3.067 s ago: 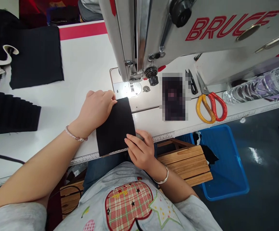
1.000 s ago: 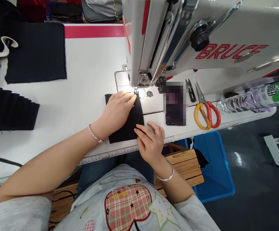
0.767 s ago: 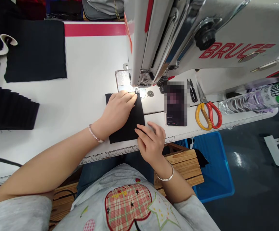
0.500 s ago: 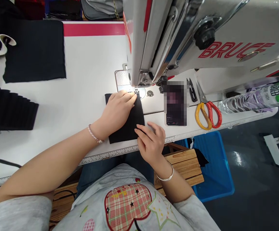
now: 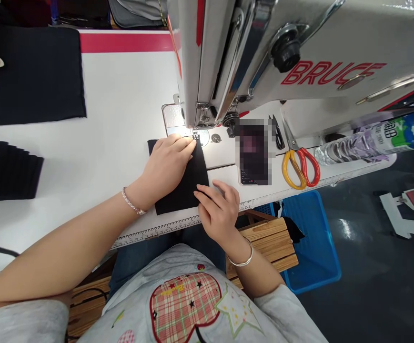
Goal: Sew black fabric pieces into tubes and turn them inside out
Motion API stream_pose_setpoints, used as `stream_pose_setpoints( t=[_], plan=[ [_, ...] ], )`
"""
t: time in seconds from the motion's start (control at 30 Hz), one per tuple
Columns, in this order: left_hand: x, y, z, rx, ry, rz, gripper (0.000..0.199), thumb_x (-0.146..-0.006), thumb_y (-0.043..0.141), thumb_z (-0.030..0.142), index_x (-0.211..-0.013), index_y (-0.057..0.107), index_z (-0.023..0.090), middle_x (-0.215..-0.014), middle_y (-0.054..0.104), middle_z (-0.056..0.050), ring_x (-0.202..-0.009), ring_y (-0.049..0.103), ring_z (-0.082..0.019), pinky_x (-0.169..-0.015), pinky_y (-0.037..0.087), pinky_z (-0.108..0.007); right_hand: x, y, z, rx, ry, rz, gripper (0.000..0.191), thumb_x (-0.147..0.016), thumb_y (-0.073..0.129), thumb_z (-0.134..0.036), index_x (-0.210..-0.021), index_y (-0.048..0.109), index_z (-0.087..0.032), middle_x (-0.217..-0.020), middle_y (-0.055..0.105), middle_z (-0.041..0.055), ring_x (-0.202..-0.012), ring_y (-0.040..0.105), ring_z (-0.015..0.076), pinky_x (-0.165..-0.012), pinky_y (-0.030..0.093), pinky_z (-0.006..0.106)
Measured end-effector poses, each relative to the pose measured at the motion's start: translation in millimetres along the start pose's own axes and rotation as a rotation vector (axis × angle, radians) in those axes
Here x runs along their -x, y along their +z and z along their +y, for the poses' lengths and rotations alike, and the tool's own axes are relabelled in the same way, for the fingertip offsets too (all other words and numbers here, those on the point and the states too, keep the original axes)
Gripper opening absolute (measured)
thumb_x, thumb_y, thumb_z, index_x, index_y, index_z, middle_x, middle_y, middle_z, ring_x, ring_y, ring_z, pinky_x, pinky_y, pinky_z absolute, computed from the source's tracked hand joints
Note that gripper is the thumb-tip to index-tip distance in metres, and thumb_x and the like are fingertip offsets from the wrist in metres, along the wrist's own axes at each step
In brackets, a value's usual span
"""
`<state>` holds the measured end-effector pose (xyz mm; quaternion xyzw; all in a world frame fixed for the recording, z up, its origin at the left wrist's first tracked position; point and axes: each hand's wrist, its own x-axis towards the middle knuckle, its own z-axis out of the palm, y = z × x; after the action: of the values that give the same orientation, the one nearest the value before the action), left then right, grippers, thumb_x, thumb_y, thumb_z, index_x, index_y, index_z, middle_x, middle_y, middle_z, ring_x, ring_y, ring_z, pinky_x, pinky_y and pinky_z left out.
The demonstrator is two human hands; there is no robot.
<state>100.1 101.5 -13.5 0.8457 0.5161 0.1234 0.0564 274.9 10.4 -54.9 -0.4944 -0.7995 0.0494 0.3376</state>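
A black fabric piece (image 5: 188, 186) lies flat at the table's front edge, its far end at the presser foot (image 5: 196, 136) of the sewing machine (image 5: 221, 57). My left hand (image 5: 169, 162) rests flat on the cloth, fingers stretched out and tips close beside the foot. At the cloth's near right edge is my right hand (image 5: 221, 207), its fingers loosely spread, the fingertips touching the edge. Whether the right thumb goes under the cloth is hidden. Neither hand is wrapped round anything.
Right of the machine bed lie a phone (image 5: 255, 152), black thread snips (image 5: 278, 133), scissors (image 5: 301, 166) and a plastic bottle (image 5: 374, 140). On the left are a black cloth panel (image 5: 35, 76) and stacked black pieces (image 5: 8, 169). A blue crate (image 5: 314, 247) stands below, beside a wooden bench (image 5: 271, 243).
The whole view has shifted slightly, so things sit a little further left. My hands and the black fabric keep nearly the same places at the machine.
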Motion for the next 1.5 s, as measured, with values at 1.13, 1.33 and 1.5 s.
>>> stream_pose_setpoints(
  t=[1.13, 1.33, 1.5],
  plan=[
    [0.9, -0.2, 0.2, 0.031, -0.02, -0.03, 0.042, -0.099, 0.028, 0.02, -0.131, 0.054, 0.012, -0.127, 0.063, -0.012, -0.118, 0.049, -0.032, -0.096, 0.041, -0.048, -0.9, -1.4, -1.0, -0.048, -0.012, 0.034, 0.025, -0.086, 0.057, -0.013, -0.103, 0.072, -0.026, -0.108, 0.075, -0.0015, -0.113, 0.057, 0.0239, -0.096, 0.041, 0.041],
    [0.6, -1.3, 0.3, 0.024, -0.022, -0.022, 0.041, -0.098, 0.03, 0.018, -0.129, 0.055, 0.01, -0.126, 0.064, -0.012, -0.118, 0.051, -0.031, -0.096, 0.043, -0.048, -3.6, -2.0, -2.3, -0.041, -0.025, 0.056, 0.023, -0.086, 0.057, -0.013, -0.1, 0.072, -0.024, -0.107, 0.075, -0.0016, -0.111, 0.057, 0.0232, -0.094, 0.042, 0.039],
    [0.2, -1.6, -0.8, 0.019, -0.017, -0.017, 0.039, -0.097, 0.034, 0.018, -0.128, 0.056, 0.009, -0.126, 0.064, -0.013, -0.115, 0.053, -0.031, -0.095, 0.044, -0.048, -5.2, -2.4, -3.3, -0.048, -0.028, 0.068, 0.023, -0.085, 0.058, -0.011, -0.099, 0.072, -0.024, -0.106, 0.075, -0.0019, -0.11, 0.058, 0.0233, -0.093, 0.043, 0.04]
  ],
)
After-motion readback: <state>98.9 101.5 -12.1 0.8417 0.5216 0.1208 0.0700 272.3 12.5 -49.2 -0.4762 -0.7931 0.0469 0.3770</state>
